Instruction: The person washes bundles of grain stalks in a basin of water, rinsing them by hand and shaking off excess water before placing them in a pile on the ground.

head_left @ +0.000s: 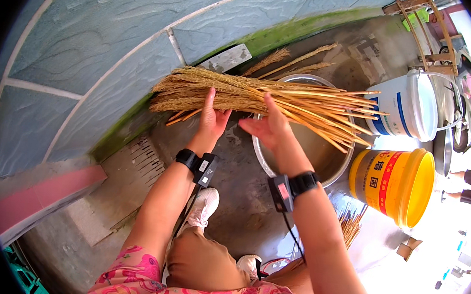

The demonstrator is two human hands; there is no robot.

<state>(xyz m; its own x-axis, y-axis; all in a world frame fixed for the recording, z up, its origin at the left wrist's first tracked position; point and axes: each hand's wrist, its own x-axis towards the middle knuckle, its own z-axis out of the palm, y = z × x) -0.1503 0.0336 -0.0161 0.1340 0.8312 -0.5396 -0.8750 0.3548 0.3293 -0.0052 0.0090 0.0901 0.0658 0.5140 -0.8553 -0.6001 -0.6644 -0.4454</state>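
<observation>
A thick bundle of dried broom-grass stalks (213,83) lies crosswise in front of me, its tan feathery heads to the left and its bare stems to the right. The stems pass over a round metal basin (336,175) holding cloudy water. At the bundle's near edge, by the heads, is my left hand (213,124), its thumb up against the stalks and its fingers apart. My right hand (271,127) is open near the middle of the bundle, thumb raised to the stems and fingers pointing left. Neither hand is closed around the bundle.
Right of the basin stand a white bucket (404,106) and a yellow bucket (392,183). Loose grass stalks (299,60) lie beyond the bundle, near a blue-grey stone wall (106,29). More thin stalks (350,227) lie below the basin. A wooden frame (444,33) stands far right.
</observation>
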